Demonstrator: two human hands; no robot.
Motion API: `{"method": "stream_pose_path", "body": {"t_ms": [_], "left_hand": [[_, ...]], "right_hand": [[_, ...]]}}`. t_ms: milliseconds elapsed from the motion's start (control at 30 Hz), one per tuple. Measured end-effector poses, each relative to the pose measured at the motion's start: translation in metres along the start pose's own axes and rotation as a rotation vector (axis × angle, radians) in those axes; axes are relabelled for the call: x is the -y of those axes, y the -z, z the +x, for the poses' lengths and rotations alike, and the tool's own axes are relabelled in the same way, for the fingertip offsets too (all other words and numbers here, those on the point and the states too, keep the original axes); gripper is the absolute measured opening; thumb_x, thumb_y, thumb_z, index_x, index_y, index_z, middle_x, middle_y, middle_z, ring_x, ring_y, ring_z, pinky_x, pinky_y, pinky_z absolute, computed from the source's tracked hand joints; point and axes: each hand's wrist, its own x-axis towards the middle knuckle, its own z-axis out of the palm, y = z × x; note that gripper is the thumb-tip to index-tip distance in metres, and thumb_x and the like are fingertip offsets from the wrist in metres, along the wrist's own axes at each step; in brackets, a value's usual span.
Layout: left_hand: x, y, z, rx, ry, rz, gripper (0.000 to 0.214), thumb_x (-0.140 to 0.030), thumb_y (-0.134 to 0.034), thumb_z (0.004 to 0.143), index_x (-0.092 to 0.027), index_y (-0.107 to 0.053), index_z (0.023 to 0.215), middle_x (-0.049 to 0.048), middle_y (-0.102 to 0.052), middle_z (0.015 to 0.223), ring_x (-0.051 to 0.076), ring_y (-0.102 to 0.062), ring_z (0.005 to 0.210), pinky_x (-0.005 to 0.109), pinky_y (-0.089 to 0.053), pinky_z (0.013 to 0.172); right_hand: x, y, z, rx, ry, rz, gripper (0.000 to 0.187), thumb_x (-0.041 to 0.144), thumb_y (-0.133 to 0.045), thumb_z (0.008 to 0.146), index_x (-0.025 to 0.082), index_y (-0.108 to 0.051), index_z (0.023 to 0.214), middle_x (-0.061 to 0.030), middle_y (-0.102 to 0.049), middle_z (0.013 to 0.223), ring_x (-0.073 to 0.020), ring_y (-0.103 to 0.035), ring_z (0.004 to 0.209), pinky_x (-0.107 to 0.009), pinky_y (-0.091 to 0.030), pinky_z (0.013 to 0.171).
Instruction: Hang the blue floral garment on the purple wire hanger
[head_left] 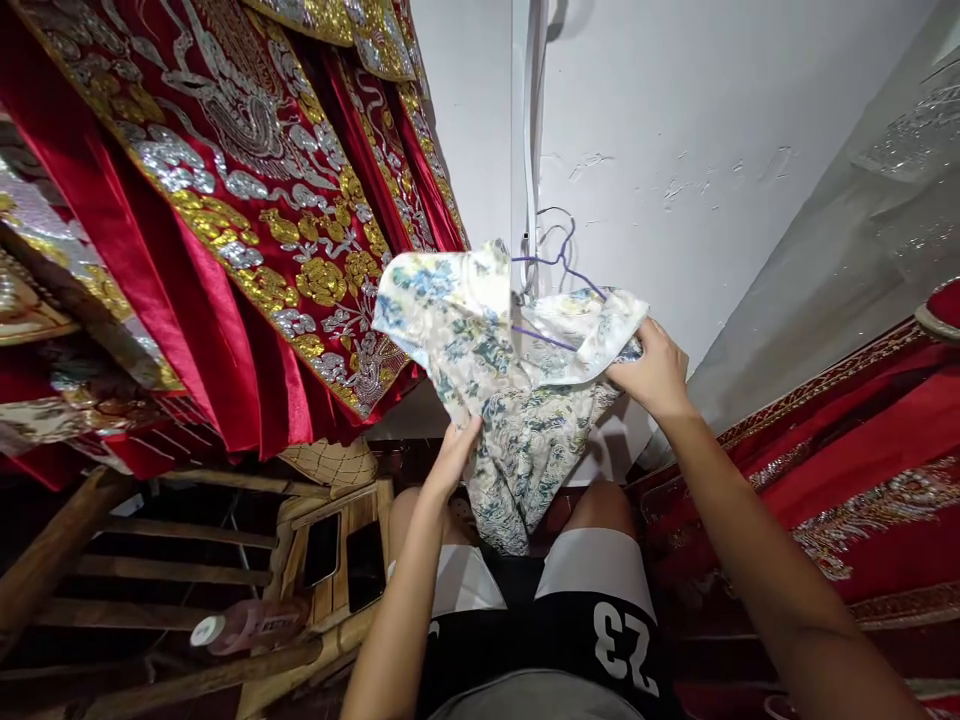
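Note:
A floral garment (487, 400) in white, blue and yellow hangs between my hands, above my knees. Inside its neck opening is a purple clothes hanger (559, 262), with its hook rising against the wall. My left hand (455, 452) grips the garment's left side at mid-height, thumb in front. At the upper right, my right hand (654, 368) is closed on the shoulder or sleeve edge. The garment's lower part hangs in folds and narrows downward. Its back is hidden from me.
Red cloth with gold and silver embroidery (300, 240) hangs at the left. A bamboo chair (292, 510) holds two phones (322, 550) and a pink bottle (251, 627). The white wall (637, 120) stands ahead. More red embroidered cloth (870, 500) is at the right.

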Motion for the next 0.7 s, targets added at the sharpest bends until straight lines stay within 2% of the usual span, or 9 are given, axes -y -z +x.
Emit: {"method": "stream_pose_path", "body": {"t_ms": [67, 167, 267, 367, 433, 500, 533, 600, 700], "left_hand": [[0.016, 0.000, -0.011, -0.033, 0.012, 0.079, 0.074, -0.054, -0.083, 0.074, -0.020, -0.061, 0.136, 0.0130, -0.059, 0.148, 0.034, -0.045, 0.147, 0.047, -0.027, 0.127], [0.035, 0.002, -0.033, -0.022, 0.074, 0.130, 0.081, -0.050, -0.085, 0.072, -0.020, -0.058, 0.142, 0.0139, -0.055, 0.153, 0.033, -0.041, 0.150, 0.048, -0.022, 0.128], [0.047, 0.003, -0.055, 0.128, 0.213, 0.198, 0.085, -0.054, -0.085, 0.070, -0.019, -0.057, 0.143, 0.0156, -0.053, 0.154, 0.034, -0.041, 0.149, 0.050, -0.020, 0.128], [0.054, -0.002, -0.068, 0.274, 0.299, 0.283, 0.087, -0.059, -0.082, 0.073, -0.019, -0.055, 0.146, 0.0162, -0.055, 0.152, 0.035, -0.041, 0.149, 0.051, -0.022, 0.127], [0.057, -0.006, -0.071, 0.315, 0.270, 0.336, 0.087, -0.061, -0.079, 0.076, -0.020, -0.053, 0.148, 0.0153, -0.058, 0.150, 0.034, -0.038, 0.151, 0.050, -0.022, 0.128], [0.061, -0.008, -0.072, 0.331, 0.217, 0.376, 0.088, -0.063, -0.076, 0.078, -0.020, -0.051, 0.150, 0.0146, -0.059, 0.149, 0.033, -0.036, 0.152, 0.049, -0.021, 0.128], [0.063, -0.008, -0.073, 0.338, 0.205, 0.393, 0.088, -0.064, -0.074, 0.079, -0.019, -0.050, 0.151, 0.0146, -0.059, 0.149, 0.033, -0.036, 0.153, 0.050, -0.021, 0.129], [0.064, -0.005, -0.076, 0.330, 0.204, 0.419, 0.087, -0.066, -0.071, 0.081, -0.019, -0.049, 0.151, 0.0151, -0.058, 0.149, 0.033, -0.035, 0.153, 0.050, -0.019, 0.129], [0.057, 0.002, -0.083, 0.298, 0.230, 0.447, 0.086, -0.066, -0.069, 0.082, -0.019, -0.048, 0.151, 0.0148, -0.059, 0.149, 0.033, -0.034, 0.153, 0.050, -0.016, 0.130]], "right_hand": [[0.009, 0.001, 0.000, 0.004, 0.086, 0.011, 0.044, 0.047, -0.071, 0.071, 0.022, -0.070, 0.108, -0.0101, -0.072, 0.102, -0.0344, -0.067, 0.096, -0.038, -0.049, 0.074], [0.011, 0.006, -0.009, 0.033, 0.158, 0.049, 0.047, 0.047, -0.072, 0.073, 0.022, -0.071, 0.112, -0.0128, -0.071, 0.110, -0.0350, -0.066, 0.103, -0.041, -0.051, 0.082], [0.006, 0.007, -0.031, 0.099, 0.174, 0.175, 0.057, 0.049, -0.073, 0.077, 0.022, -0.068, 0.126, -0.0154, -0.063, 0.137, -0.0397, -0.056, 0.128, -0.052, -0.047, 0.102], [0.007, -0.005, -0.078, 0.309, 0.141, 0.512, 0.056, 0.050, -0.068, 0.087, 0.024, -0.065, 0.136, -0.0127, -0.061, 0.143, -0.0363, -0.049, 0.139, -0.054, -0.042, 0.113], [0.014, -0.023, -0.123, 0.402, 0.034, 0.730, 0.042, 0.048, -0.065, 0.091, 0.025, -0.069, 0.126, -0.0117, -0.069, 0.129, -0.0329, -0.058, 0.129, -0.048, -0.048, 0.107], [0.023, -0.045, -0.167, 0.346, -0.177, 0.826, 0.030, 0.048, -0.064, 0.092, 0.025, -0.070, 0.111, -0.0104, -0.071, 0.113, -0.0285, -0.066, 0.108, -0.041, -0.054, 0.091], [0.027, -0.054, -0.185, 0.297, -0.314, 0.874, 0.028, 0.050, -0.066, 0.090, 0.024, -0.067, 0.100, -0.0070, -0.070, 0.094, -0.0244, -0.067, 0.088, -0.036, -0.054, 0.077], [0.031, -0.069, -0.208, 0.308, -0.453, 0.942, 0.034, 0.054, -0.069, 0.086, 0.023, -0.057, 0.082, 0.0007, -0.056, 0.071, -0.0172, -0.054, 0.065, -0.029, -0.045, 0.060], [0.030, -0.073, -0.208, 0.467, -0.438, 0.979, 0.045, 0.057, -0.063, 0.091, 0.023, -0.045, 0.067, 0.0046, -0.040, 0.061, -0.0134, -0.040, 0.058, -0.027, -0.034, 0.055]]}}
